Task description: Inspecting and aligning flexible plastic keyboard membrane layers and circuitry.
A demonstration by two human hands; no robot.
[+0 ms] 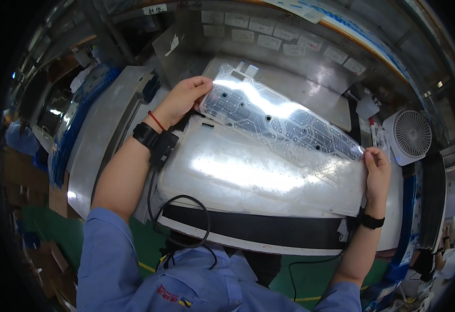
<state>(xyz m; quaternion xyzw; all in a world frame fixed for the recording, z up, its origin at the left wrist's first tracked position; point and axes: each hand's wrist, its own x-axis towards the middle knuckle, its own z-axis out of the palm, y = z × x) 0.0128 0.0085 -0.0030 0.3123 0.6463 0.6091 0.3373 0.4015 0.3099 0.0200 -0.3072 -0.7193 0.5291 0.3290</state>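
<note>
A clear flexible keyboard membrane sheet (290, 125), printed with circuit traces and dark round spots, is stretched between my two hands. My left hand (188, 96) pinches its upper left end, near a short connector tail on the top edge. At the lower right corner my right hand (377, 167) pinches it between thumb and fingers. Glare whitens part of the sheet. Beneath and nearer to me lies a stack of translucent plastic sheets (227, 184) on the bench. The held sheet overlaps the stack's far edge, and I cannot tell whether they touch.
A white fan (412, 132) stands at the right. Paper labels (284, 33) line the metal back panel. A black cable (208, 223) loops down from my left wrist over the bench's dark front edge (253, 227). Blue-edged stacks (76, 122) are at the left.
</note>
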